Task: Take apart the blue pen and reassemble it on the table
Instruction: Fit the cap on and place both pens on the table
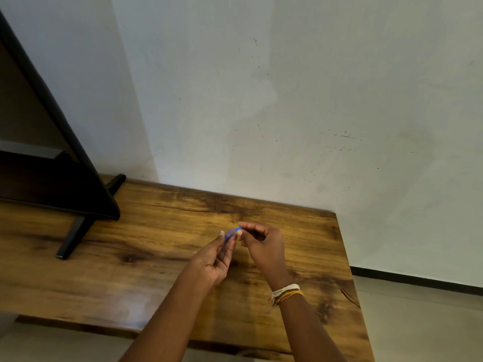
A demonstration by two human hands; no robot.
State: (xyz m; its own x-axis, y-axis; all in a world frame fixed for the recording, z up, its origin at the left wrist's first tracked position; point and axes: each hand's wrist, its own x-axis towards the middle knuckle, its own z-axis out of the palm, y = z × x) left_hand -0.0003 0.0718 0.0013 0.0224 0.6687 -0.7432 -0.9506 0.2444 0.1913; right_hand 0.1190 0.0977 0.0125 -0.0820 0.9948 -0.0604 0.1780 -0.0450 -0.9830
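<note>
Above the middle of the wooden table, my left hand holds the translucent blue pen barrel between thumb and fingers, pointing up and away. My right hand pinches a small bright blue end piece at the barrel's far tip. Whether that piece is still attached to the barrel is unclear. Most of the pen is hidden behind my left fingers.
A black monitor on a black stand foot occupies the table's back left. A white wall rises right behind the table. The table's right edge drops to a pale floor. Thread bracelets circle my right wrist.
</note>
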